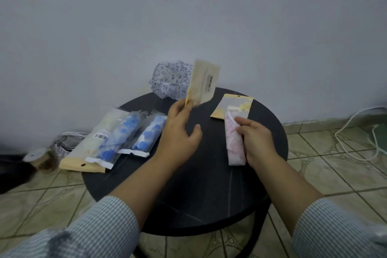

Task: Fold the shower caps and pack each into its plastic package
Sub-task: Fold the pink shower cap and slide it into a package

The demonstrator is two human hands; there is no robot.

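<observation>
Glossy clear plastic pkgs [129,132], thin crinkly pink cap [234,142], matt dark tabletop [188,184], glazed floor tiles [335,163]

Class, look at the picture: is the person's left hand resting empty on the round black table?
No: the left hand pinches a beige plastic package and holds it up above the round black table.

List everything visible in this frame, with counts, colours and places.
Round table: 1, black, centre.
Packed blue caps: 2, blue-white, table's left.
Cream package: 1, left edge, under them.
Unfolded cap: 1, white, dark print, far edge.
Raised package: 1, cream-yellow, in left hand.
Flat package: 1, yellow-clear, table's right.
Folded pink cap: 1, pink-white, under right hand.
Tape roll: 1, brown, floor left.
Cables: white, floor right.
Left hand: pinches raised package.
Right hand: holds pink cap.
</observation>
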